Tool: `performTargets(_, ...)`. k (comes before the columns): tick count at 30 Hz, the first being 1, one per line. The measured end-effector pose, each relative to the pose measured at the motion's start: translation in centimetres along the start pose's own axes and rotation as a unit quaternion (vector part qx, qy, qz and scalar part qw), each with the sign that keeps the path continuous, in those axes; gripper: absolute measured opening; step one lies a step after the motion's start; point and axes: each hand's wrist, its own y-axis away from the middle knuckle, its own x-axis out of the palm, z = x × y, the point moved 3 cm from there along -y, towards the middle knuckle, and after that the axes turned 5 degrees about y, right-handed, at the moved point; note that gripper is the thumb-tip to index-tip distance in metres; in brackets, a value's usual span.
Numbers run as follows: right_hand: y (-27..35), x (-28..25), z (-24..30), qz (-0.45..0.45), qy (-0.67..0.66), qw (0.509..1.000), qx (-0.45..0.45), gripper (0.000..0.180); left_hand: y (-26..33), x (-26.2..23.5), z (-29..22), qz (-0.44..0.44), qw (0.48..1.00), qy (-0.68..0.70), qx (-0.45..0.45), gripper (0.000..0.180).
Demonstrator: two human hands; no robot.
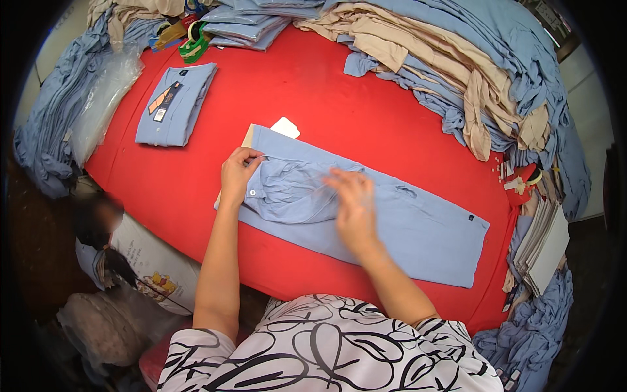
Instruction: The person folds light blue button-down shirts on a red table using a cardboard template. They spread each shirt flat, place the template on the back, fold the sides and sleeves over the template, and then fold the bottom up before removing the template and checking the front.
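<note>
A light blue shirt (418, 228) lies flat and lengthwise on the red table (313, 91), folded into a long strip. My left hand (238, 173) pinches the shirt's collar end, where a pale card (285, 126) pokes out from under the cloth. Blurred with motion, my right hand (353, 206) rests flat on the rumpled upper part of the shirt, fingers spread. Neither hand holds anything else.
A finished folded blue shirt with a tag (175, 104) lies at the table's far left. Heaps of blue and beige shirts (457, 72) fill the back and right. Folded shirts (251, 23) are stacked at the back, card sheets (545, 245) at right, clear plastic bags (104, 98) at left.
</note>
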Motion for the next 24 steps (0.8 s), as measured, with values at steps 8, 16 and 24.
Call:
performTargets(8, 0.2, -3.2, -5.3, 0.067, 0.034, 0.996, -0.046, 0.03, -0.1, -0.1, -0.3, 0.023, 0.999, 0.021, -0.006, 0.011)
performTargets(16, 5.9, -4.3, -6.2, 0.018, 0.133, 0.986, -0.101, 0.038, -0.5, -0.4, 0.1, 0.077, 0.994, 0.072, -0.028, 0.021)
performTargets(24, 7.6, -4.2, -6.5, 0.025, 0.152, 0.977, -0.147, 0.036, 0.4, 0.3, -2.1, 0.127, 0.973, -0.16, 0.104, 0.026)
